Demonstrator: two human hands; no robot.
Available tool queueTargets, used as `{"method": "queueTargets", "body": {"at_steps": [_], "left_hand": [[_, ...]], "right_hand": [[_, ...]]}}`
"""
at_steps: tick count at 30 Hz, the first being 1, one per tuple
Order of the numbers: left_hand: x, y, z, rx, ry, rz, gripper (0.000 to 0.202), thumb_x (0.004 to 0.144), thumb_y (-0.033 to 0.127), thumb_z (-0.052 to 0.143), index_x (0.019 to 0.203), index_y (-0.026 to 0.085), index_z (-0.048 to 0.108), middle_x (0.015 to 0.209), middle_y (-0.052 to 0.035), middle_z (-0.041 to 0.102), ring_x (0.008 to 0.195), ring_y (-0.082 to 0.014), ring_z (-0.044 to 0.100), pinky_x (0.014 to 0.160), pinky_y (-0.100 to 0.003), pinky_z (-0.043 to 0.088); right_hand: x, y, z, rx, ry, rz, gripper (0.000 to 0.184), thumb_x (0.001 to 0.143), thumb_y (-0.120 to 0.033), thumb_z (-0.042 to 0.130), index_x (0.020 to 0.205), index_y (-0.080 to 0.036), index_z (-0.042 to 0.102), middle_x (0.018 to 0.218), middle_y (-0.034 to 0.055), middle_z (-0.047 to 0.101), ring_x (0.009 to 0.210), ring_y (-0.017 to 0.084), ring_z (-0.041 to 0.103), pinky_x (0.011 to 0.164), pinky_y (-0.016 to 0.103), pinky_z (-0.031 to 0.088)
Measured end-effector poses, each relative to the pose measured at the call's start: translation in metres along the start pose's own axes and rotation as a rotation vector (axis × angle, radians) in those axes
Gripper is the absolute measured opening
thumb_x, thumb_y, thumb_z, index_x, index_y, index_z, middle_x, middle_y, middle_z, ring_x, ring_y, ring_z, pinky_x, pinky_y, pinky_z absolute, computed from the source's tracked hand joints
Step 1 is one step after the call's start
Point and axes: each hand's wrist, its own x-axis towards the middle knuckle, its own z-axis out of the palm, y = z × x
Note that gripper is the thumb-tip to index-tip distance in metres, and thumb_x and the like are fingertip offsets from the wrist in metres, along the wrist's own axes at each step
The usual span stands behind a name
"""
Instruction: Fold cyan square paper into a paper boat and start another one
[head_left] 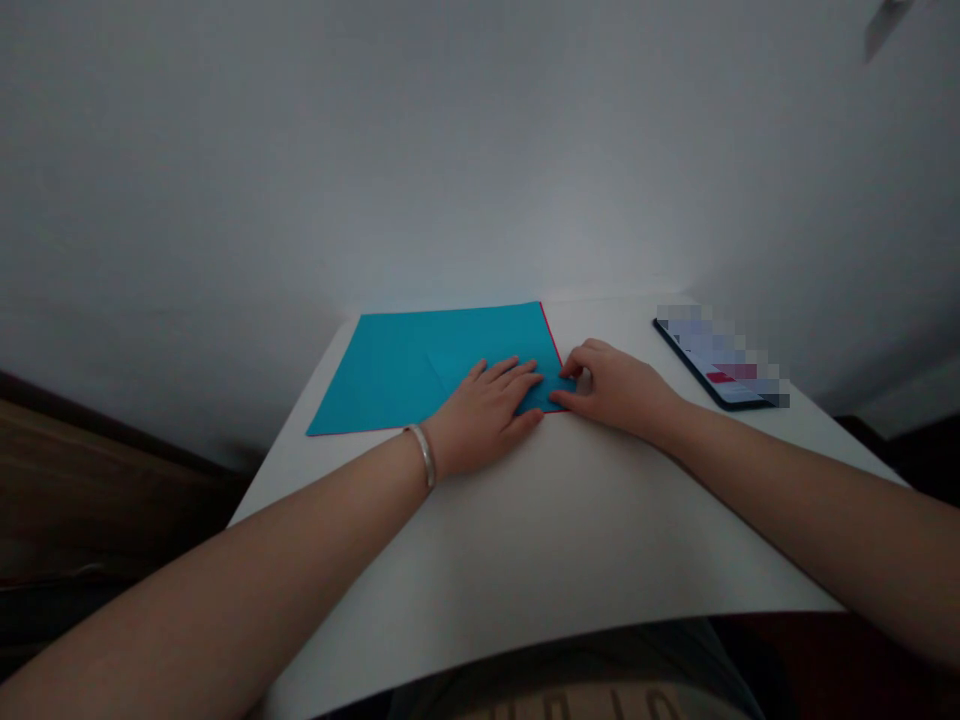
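Head view: lying flat on the white tabletop [450,550], a rectangular bright-blue paper sheet [397,370] with a thin red edge [550,332]. Palm-down across the sheet's near edge, toward its right end, the bare left hand [487,415], fingers extended and slightly spread, gripping nothing; round its wrist, a narrow silver bracelet [425,453]. At the sheet's near right corner, the bare right hand [619,385], thumb and forefinger curved, slightly parted; cannot tell whether pinching it. Right of the sheet, a flat dark-edged device [709,368] with lit screen. Beyond the sheet, a pale-grey wall [480,150].
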Motion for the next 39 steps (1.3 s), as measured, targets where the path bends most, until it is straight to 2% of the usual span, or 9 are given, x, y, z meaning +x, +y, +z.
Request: {"method": "queueTargets", "body": {"at_steps": [4,9,14,18,22,25,30,36,39], "left_hand": [[0.0,-0.002,0.002,0.012,0.029,-0.095,0.052,0.098,0.046,0.029,0.142,0.02,0.036,0.151,-0.0058,0.033,0.141,-0.0281,0.025,0.112,-0.057,0.019],[0.0,-0.002,0.005,0.042,0.078,-0.216,0.05,0.096,0.04,0.035,0.14,0.017,0.039,0.15,-0.0082,0.035,0.139,-0.0294,0.028,0.111,-0.061,0.02],[0.0,-0.003,0.006,0.034,0.136,-0.193,0.055,0.093,0.039,0.042,0.141,0.013,0.037,0.143,-0.0136,0.043,0.134,-0.0284,0.035,0.113,-0.056,0.02],[0.001,-0.005,0.008,0.01,0.2,-0.18,0.055,0.091,0.035,0.048,0.141,0.015,0.038,0.134,-0.014,0.048,0.128,-0.0285,0.04,0.112,-0.056,0.02],[0.004,-0.009,0.009,-0.039,0.285,-0.18,0.049,0.089,0.025,0.05,0.137,0.019,0.044,0.123,-0.0114,0.051,0.12,-0.0268,0.045,0.111,-0.056,0.02],[0.006,-0.011,0.005,-0.101,0.374,-0.17,0.038,0.087,0.021,0.053,0.125,0.022,0.055,0.11,-0.0078,0.055,0.111,-0.0248,0.05,0.11,-0.057,0.021],[0.007,-0.009,-0.008,-0.225,0.56,-0.108,0.017,0.088,0.019,0.053,0.1,0.022,0.065,0.096,-0.0045,0.059,0.1,-0.0214,0.053,0.104,-0.051,0.033],[-0.002,-0.004,-0.017,-0.201,0.855,0.106,0.011,0.089,0.021,0.055,0.092,0.023,0.065,0.089,-0.0016,0.059,0.091,-0.0166,0.055,0.096,-0.042,0.039],[-0.006,-0.003,-0.018,-0.096,0.857,0.255,0.011,0.089,0.022,0.056,0.091,0.026,0.066,0.088,-0.0016,0.059,0.088,-0.0161,0.055,0.083,-0.036,0.044]], "right_hand": [[0.001,0.001,0.0,0.028,-0.009,0.003,0.027,0.073,-0.046,0.067,0.083,-0.022,0.061,0.092,0.0044,0.061,0.078,0.019,0.058,0.065,0.032,0.044],[0.003,0.004,0.003,0.092,0.001,-0.001,0.026,0.07,-0.042,0.069,0.083,-0.021,0.061,0.089,0.0046,0.06,0.076,0.019,0.057,0.065,0.032,0.044],[0.002,0.003,0.005,0.22,0.01,0.064,0.021,0.07,-0.033,0.067,0.085,-0.02,0.06,0.075,0.0013,0.059,0.064,0.016,0.052,0.059,0.03,0.039],[0.001,0.0,0.006,0.411,0.013,0.081,0.016,0.072,-0.032,0.062,0.082,-0.02,0.057,0.068,-0.0013,0.057,0.058,0.014,0.049,0.056,0.029,0.038],[-0.001,-0.004,0.002,0.542,0.055,0.02,0.014,0.073,-0.032,0.062,0.078,-0.02,0.057,0.067,-0.0017,0.057,0.057,0.013,0.049,0.055,0.028,0.039],[-0.004,-0.004,-0.002,0.596,0.103,-0.067,0.011,0.074,-0.029,0.062,0.077,-0.02,0.057,0.07,-0.0011,0.059,0.06,0.013,0.052,0.057,0.029,0.042],[-0.006,0.002,-0.003,0.66,0.105,-0.148,0.019,0.075,-0.03,0.064,0.091,-0.021,0.06,0.086,0.0025,0.064,0.072,0.015,0.058,0.063,0.03,0.049],[-0.007,0.002,-0.005,0.592,0.044,-0.167,0.023,0.074,-0.029,0.066,0.095,-0.021,0.061,0.092,0.0045,0.065,0.08,0.017,0.06,0.066,0.031,0.051],[-0.006,0.002,-0.005,0.571,0.035,-0.21,0.023,0.074,-0.024,0.064,0.097,-0.021,0.062,0.096,0.0054,0.065,0.083,0.018,0.061,0.065,0.03,0.05]]}}
